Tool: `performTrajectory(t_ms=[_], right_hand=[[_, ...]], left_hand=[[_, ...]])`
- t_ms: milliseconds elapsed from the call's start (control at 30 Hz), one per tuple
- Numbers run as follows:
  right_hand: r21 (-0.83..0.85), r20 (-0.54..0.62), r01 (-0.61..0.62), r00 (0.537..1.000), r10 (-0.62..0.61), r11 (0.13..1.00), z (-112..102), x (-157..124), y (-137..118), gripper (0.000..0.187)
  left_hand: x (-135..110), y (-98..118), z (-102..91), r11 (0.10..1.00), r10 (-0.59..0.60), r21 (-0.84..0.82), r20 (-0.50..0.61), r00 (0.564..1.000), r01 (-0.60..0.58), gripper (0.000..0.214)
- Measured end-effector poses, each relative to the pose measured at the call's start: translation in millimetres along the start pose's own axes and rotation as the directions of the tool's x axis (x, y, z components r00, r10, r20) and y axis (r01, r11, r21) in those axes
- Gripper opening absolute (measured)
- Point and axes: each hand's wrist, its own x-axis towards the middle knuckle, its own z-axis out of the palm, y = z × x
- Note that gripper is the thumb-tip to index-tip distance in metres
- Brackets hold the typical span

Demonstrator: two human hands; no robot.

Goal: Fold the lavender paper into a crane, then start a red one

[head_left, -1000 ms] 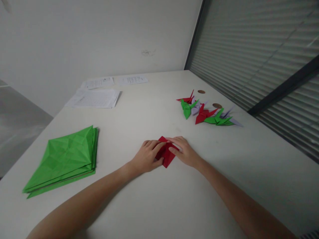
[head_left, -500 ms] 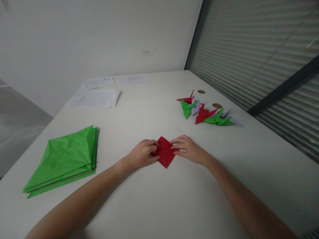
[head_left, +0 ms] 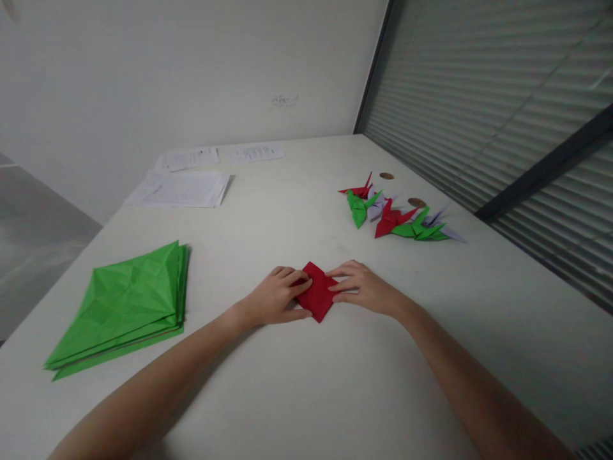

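A small red sheet of origami paper point(head_left: 318, 295), folded into a diamond, lies on the table in front of me. My left hand point(head_left: 280, 295) grips its left side, with the fingertips over the top surface and the thumb stretched along the lower left edge. At the right corner, my right hand point(head_left: 359, 287) holds the paper between its fingers and thumb. The fingers partly cover both side corners, while the top and bottom points show.
A stack of creased green paper point(head_left: 134, 294) lies on the left. Several folded paper cranes point(head_left: 393, 217) in red, green and pale purple sit at the right, near two round brown table holes point(head_left: 416, 202). Printed sheets point(head_left: 184, 190) lie at the back left. Window blinds point(head_left: 479, 89) border the right side.
My left fingers have slid a little further right over the red paper, and the left thumb has straightened along its lower edge. My right hand has shifted only slightly.
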Motion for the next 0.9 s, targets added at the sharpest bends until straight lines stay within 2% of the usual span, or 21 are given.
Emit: performTrajectory(t_ms=[200, 433, 567, 667, 800, 900], right_hand=[[-0.021, -0.021, 0.029, 0.999, -0.030, 0.999, 2.6, 0.4, 2.4, 0.011], [-0.046, -0.087, 0.054, 0.994, -0.058, 0.997, 7.4, 4.6, -1.6, 0.016], [0.010, -0.150, 0.009, 0.989, -0.007, 1.000, 6.1, 4.5, -7.5, 0.018], [-0.010, -0.157, -0.038, 0.987, 0.036, 0.999, 6.6, 4.3, -16.4, 0.010], [-0.079, -0.105, -0.042, 0.994, 0.034, 0.996, 13.0, 6.5, -31.3, 0.033], [-0.113, -0.103, -0.099, 0.991, 0.087, 0.989, 19.6, 8.3, -38.4, 0.034]], left_hand=[[-1.2, -2.2, 0.4, 1.000, 0.018, -0.014, 0.007, 1.000, -0.018, 0.053], [-0.5, -0.7, 1.0, 1.000, -0.006, -0.028, -0.030, 1.000, 0.005, 0.054], [0.4, -1.8, 3.5, 0.997, -0.044, -0.060, -0.070, 0.997, 0.040, 0.036], [0.6, -4.0, 7.6, 0.994, -0.082, -0.083, -0.114, 0.990, 0.073, 0.030], [0.2, -2.3, 12.0, 0.995, -0.093, -0.035, -0.145, 0.985, 0.089, 0.040], [0.8, 3.4, 13.3, 0.997, -0.081, -0.003, -0.161, 0.984, 0.081, 0.043]])
